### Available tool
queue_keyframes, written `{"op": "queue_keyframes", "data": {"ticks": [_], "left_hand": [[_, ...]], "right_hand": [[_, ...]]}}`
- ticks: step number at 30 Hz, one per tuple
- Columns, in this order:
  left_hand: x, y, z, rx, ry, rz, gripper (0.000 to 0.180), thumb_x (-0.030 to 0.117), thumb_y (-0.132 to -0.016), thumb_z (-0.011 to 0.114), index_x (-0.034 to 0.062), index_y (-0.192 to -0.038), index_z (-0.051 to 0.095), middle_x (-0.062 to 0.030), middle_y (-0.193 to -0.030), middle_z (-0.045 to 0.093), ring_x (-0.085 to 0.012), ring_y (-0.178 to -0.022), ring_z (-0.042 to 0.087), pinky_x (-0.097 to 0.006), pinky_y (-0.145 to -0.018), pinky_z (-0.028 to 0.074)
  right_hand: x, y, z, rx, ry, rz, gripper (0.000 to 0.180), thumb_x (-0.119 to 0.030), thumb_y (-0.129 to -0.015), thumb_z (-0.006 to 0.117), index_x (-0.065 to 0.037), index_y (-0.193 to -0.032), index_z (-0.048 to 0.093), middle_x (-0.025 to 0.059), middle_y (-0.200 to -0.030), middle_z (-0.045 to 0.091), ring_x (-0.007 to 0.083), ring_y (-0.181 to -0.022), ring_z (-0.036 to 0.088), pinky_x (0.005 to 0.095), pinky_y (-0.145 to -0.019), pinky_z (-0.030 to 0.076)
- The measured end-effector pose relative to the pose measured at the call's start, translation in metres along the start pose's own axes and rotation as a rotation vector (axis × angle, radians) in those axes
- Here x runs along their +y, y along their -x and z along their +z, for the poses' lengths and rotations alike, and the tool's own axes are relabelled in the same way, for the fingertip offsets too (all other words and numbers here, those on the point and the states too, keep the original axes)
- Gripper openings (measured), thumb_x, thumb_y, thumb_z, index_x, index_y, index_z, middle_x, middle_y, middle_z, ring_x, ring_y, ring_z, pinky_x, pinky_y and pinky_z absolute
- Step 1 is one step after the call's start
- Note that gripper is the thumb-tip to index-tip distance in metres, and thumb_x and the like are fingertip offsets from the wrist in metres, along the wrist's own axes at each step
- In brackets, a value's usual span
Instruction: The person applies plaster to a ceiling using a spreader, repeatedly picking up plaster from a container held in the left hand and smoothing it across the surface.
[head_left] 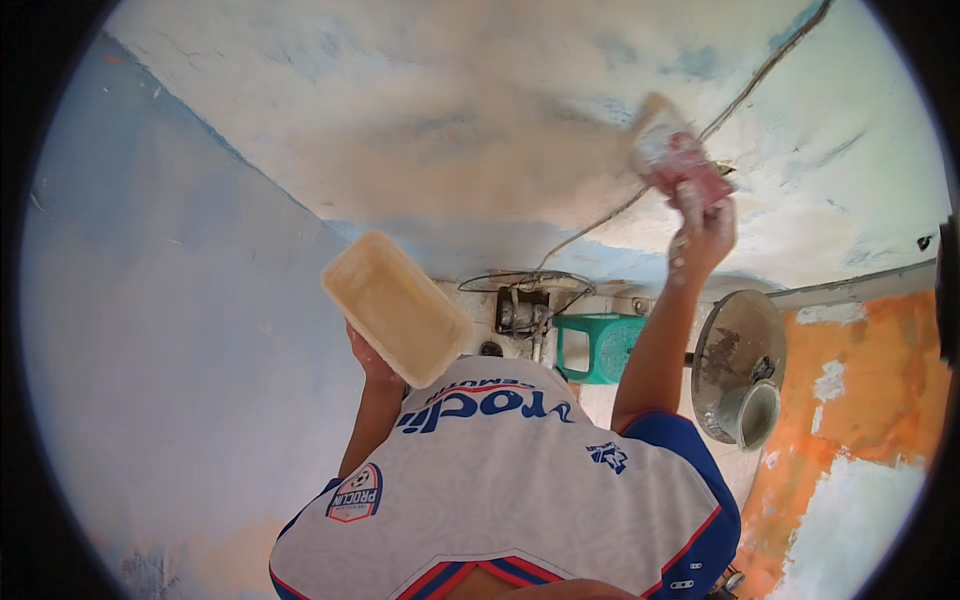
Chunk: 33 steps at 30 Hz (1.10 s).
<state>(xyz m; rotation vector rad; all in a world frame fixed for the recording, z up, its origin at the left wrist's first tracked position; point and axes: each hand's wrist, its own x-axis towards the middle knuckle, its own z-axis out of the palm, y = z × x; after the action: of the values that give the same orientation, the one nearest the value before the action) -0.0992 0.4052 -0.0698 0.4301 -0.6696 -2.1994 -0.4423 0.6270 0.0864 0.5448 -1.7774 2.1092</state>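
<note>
My left hand (370,357) is wrapped round the side of a beige rectangular tub (398,308), held up in front of my chest. Only part of that hand shows, since the tub covers the rest. Up and to the right, my right hand (706,235) grips a flat red-and-white putty spreader (683,165), blurred, with a pale beige far end. White smears mark its fingers and wrist. The spreader is at the patchy cream and bluish wall (480,130); whether it touches is hard to tell.
A dark line, a crack or cable (770,68), crosses the wall. Below are a green plastic stool (603,348), a motor-like device (522,312) with wires, a round grey tabletop (735,345) and a pale bowl (752,415). Side walls are pale blue (180,330) and orange (860,370).
</note>
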Motion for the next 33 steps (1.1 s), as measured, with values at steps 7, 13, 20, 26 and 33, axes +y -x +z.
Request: {"op": "queue_keyframes", "data": {"ticks": [7, 13, 20, 26, 33], "left_hand": [[0.037, -0.038, -0.007, -0.018, 0.037, -0.229, 0.075, 0.066, -0.100, 0.036, 0.0126, -0.153, 0.038, -0.0108, -0.148, 0.050, -0.0304, -0.134, 0.051, -0.046, -0.112, 0.043], [0.080, -0.076, 0.008, -0.127, -0.117, -0.081, 0.080, 0.070, -0.099, 0.030, 0.0121, -0.153, 0.037, -0.0110, -0.149, 0.050, -0.0291, -0.134, 0.051, -0.045, -0.110, 0.045], [0.097, -0.117, -0.002, -0.192, -0.085, -0.130, 0.083, 0.074, -0.099, 0.026, 0.0115, -0.152, 0.038, -0.0104, -0.147, 0.051, -0.0249, -0.131, 0.054, -0.042, -0.107, 0.048], [0.110, -0.117, -0.013, -0.251, -0.118, -0.227, 0.086, 0.078, -0.094, 0.029, 0.0145, -0.152, 0.038, -0.0082, -0.147, 0.050, -0.0230, -0.134, 0.051, -0.042, -0.108, 0.048], [0.121, -0.121, -0.039, -0.282, -0.123, -0.242, 0.085, 0.076, -0.096, 0.029, 0.0139, -0.153, 0.036, -0.0094, -0.148, 0.049, -0.0233, -0.132, 0.053, -0.041, -0.107, 0.049]], "right_hand": [[-0.004, 0.111, 0.104, -0.492, 0.233, -0.606, 0.021, 0.002, -0.075, 0.078, -0.008, -0.091, 0.068, 0.0102, -0.108, 0.073, 0.0330, -0.102, 0.070, 0.0408, -0.084, 0.057], [-0.051, 0.124, 0.123, -0.576, 0.167, -0.654, 0.023, 0.004, -0.077, 0.078, -0.003, -0.095, 0.065, 0.0149, -0.106, 0.073, 0.0334, -0.096, 0.072, 0.0409, -0.079, 0.059], [-0.091, 0.161, 0.169, -0.656, -0.047, 0.426, 0.014, -0.002, -0.086, 0.078, 0.001, -0.088, 0.065, 0.0039, -0.076, 0.066, 0.0063, -0.065, 0.058, 0.0231, -0.059, 0.048], [-0.069, 0.180, 0.176, -0.578, 0.248, 0.238, 0.021, -0.009, -0.086, 0.079, 0.000, -0.079, 0.061, -0.0017, -0.065, 0.058, 0.0024, -0.061, 0.045, 0.0214, -0.054, 0.037], [-0.086, 0.185, 0.175, -0.462, 0.225, 0.346, 0.016, -0.007, -0.086, 0.078, -0.001, -0.081, 0.064, -0.0028, -0.066, 0.058, 0.0017, -0.061, 0.044, 0.0207, -0.054, 0.035]]}}
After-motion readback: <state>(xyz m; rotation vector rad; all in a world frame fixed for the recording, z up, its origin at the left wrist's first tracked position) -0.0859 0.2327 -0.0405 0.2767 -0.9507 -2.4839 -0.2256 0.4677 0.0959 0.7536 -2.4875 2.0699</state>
